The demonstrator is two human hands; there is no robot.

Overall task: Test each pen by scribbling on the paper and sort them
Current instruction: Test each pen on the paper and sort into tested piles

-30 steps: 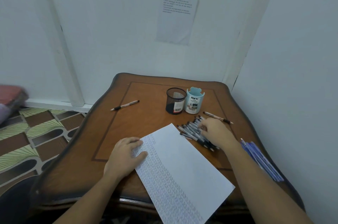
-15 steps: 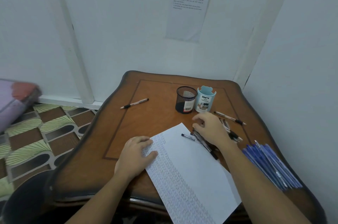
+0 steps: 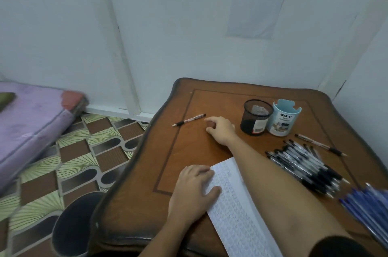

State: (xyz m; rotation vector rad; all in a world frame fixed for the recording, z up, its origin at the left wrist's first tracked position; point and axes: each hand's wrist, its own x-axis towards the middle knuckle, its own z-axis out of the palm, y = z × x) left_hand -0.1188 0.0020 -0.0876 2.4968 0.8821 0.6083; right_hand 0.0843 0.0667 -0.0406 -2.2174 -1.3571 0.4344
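Wooden table [image 3: 147, 172] fills lower centre and right of frame. White paper [image 3: 237, 204], covered with scribble rows, lies diagonal at lower centre. Black pens [image 3: 304, 162] are piled right of the paper; blue pens [image 3: 365, 204] are bunched at the lower right edge.

Left hand [image 3: 194, 190]: flat, fingers straight, pressing the paper's left edge. Right hand [image 3: 220, 128]: mid-table, fingers loosely curled, holding nothing.

Black mesh cup [image 3: 256, 118] and light blue cup [image 3: 283, 119] stand touching, right of the right hand. Lone pen [image 3: 189, 119] lies just left of the right fingertips; contact not discernible. Second single pen [image 3: 320, 144] lies below the blue cup.
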